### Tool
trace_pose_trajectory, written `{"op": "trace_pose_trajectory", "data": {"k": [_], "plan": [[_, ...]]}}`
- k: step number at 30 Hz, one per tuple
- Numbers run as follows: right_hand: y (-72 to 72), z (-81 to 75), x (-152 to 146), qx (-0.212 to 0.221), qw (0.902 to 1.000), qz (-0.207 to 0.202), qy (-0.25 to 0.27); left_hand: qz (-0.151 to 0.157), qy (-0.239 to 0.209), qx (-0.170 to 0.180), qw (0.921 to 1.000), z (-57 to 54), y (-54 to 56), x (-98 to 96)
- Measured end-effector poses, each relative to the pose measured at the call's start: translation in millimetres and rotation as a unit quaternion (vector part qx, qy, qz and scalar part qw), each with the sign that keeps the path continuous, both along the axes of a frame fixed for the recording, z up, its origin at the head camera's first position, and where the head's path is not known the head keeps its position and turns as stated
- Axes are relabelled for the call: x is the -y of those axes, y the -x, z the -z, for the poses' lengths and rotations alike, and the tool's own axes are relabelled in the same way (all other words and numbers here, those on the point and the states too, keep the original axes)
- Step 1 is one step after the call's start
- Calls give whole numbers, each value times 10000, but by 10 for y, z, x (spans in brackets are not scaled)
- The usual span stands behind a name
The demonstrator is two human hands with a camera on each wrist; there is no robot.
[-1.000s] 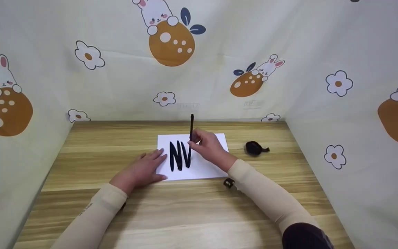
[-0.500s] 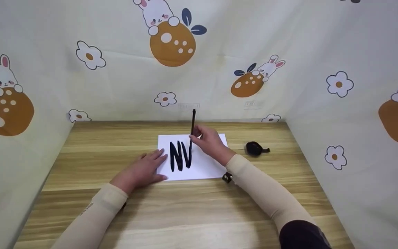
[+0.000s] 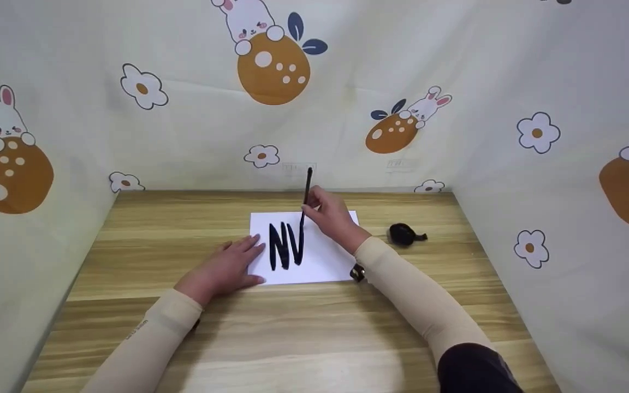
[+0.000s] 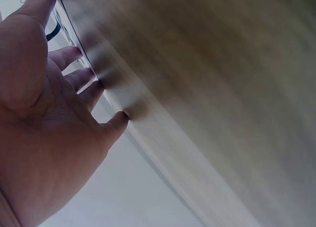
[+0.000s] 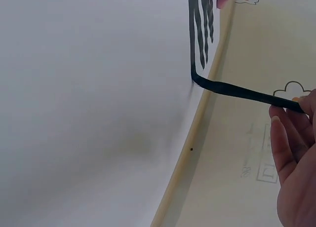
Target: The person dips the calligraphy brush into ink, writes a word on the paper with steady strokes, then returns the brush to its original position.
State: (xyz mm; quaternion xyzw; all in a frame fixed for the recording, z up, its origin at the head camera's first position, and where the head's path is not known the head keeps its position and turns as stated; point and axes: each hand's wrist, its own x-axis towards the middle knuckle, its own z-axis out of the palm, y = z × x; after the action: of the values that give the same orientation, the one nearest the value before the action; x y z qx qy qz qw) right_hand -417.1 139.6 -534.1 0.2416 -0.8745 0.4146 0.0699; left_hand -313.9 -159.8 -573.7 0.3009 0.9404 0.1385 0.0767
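My right hand [image 3: 330, 212] pinches a thin black paintbrush [image 3: 308, 188] by its handle. Its bent tip touches the white paper [image 3: 328, 256], at the upper end of a black stroke, as the right wrist view shows with the brush [image 5: 237, 91]. Zigzag black strokes [image 3: 284, 248] cover the left half of the sheet. My left hand [image 3: 227, 267] lies with fingers spread on the paper's left edge. In the left wrist view that hand [image 4: 54, 113] has its fingertips down on the surface and holds nothing.
A small round black dish [image 3: 402, 234] with a short handle stands on the wooden table [image 3: 292, 338], right of the paper. Printed fabric walls [image 3: 194, 136] enclose the back and both sides. Black wrist gear [image 3: 357, 272] hangs under the right forearm.
My right hand has moved away from me with the brush, towards the paper's far edge. The rightmost black stroke now reaches higher. My left hand has stayed in place.
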Motion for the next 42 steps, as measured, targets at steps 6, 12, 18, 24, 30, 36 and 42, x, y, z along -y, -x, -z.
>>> {"op": "trace_pose_trajectory", "data": {"k": [6,12,18,24,30,36,42], "plan": [[40,-7,3,-108,9999,-13,14,16,30,-8,10000,0,12,-5],[77,10,4,-161,9998,8,99,27,73,20,10000,-3,10,-6],[85,2,14,-124,9998,120,56,21,36,44,10000,-6,11,-11],[91,0,9,-262,9996,129,50,-3,39,113,9999,-11,15,-17],[66,-23,-20,-438,9986,198,203,10,92,112,9999,-1,25,-21],[13,-59,-67,-552,9973,243,424,25,5,73,10000,2,26,-9],[-50,-65,-129,-639,9967,219,448,23,-59,89,9999,3,22,3]]}}
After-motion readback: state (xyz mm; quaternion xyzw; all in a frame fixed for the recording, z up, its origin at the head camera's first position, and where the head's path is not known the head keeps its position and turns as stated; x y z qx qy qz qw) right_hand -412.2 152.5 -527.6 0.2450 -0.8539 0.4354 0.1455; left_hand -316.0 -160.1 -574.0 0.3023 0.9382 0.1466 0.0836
